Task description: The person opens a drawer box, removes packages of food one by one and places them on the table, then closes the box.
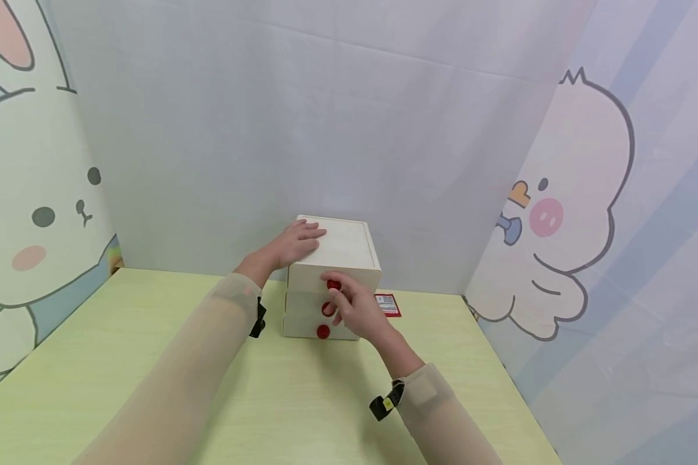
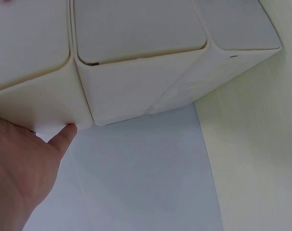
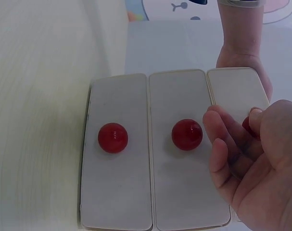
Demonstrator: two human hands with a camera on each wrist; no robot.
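Observation:
A white three-drawer box (image 1: 349, 242) stands on the table, each drawer front bearing a round red knob. On the box's top, toward its left edge, rests my left hand (image 1: 293, 244) with fingers spread; the left wrist view shows that hand (image 2: 25, 168) against the box's side (image 2: 131, 89). My right hand (image 1: 362, 313) pinches the top knob (image 1: 334, 284) between thumb and fingers. In the right wrist view, this hand (image 3: 261, 168) partly covers the top knob (image 3: 249, 126), while the middle knob (image 3: 187, 134) and bottom knob (image 3: 113, 138) show untouched. All drawers look closed.
A red-and-white card (image 1: 388, 305) lies on the pale green table (image 1: 122, 336), just right of the box. Behind the box hangs a plain light curtain (image 1: 326, 129). Cartoon-printed curtains stand at the left (image 1: 35, 161) and right (image 1: 581, 168).

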